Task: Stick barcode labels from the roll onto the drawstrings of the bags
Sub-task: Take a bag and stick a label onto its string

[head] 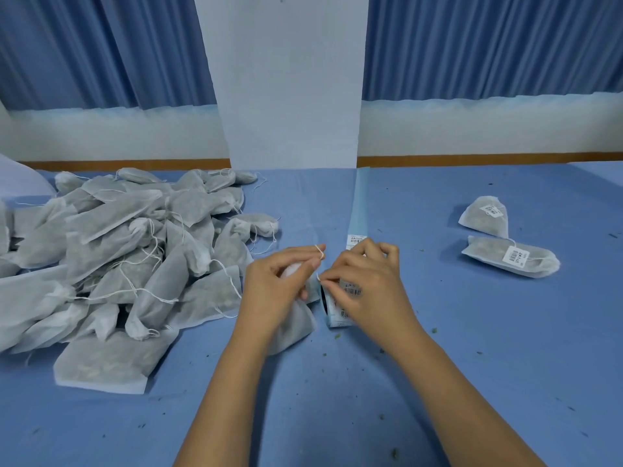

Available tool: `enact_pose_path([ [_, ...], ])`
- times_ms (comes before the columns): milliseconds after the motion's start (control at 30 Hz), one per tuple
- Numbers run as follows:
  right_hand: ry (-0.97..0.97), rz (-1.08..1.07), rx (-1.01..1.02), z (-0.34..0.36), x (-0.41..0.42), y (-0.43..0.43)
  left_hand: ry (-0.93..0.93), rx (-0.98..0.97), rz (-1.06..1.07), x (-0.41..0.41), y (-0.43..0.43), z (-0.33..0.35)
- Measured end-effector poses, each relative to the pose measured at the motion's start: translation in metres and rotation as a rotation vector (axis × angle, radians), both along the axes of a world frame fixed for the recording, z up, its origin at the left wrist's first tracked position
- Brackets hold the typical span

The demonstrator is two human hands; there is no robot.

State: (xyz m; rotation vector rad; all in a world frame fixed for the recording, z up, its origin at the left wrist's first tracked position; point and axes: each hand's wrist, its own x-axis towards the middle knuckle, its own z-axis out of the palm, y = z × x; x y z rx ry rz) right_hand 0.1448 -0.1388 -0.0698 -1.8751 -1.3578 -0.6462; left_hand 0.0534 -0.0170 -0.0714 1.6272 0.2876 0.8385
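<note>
Blue tablecloth (472, 332) | left hand (279, 284) pinches drawstring (320, 253) of bag (293, 328) | right hand (367, 281) pinches same drawstring beside label roll (337, 319)

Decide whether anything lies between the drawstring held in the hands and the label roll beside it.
Nothing visible does. The left hand holds the bag and pinches its drawstring. The right hand pinches the same string right next to the label roll, with only the person's own fingers close around it.

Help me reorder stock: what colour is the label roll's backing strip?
Pale blue; the backing strip shows best in the head view.
</note>
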Motion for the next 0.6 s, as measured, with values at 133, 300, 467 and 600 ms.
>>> enact_pose_path([
  [133,-0.033,-0.03,0.067,0.003,0.003,-0.004,0.097,0.22,0.011,-0.001,0.008,-0.004],
  [300,0.053,-0.084,0.224,0.008,0.004,-0.006,0.108,0.248,-0.128,-0.002,-0.003,-0.001],
  [467,0.372,-0.08,0.276,0.008,0.003,-0.006,0.06,0.099,-0.161,-0.001,-0.009,0.005],
  [600,0.464,-0.065,0.199,0.005,0.001,-0.004,0.011,0.045,0.009,-0.001,-0.015,0.006],
])
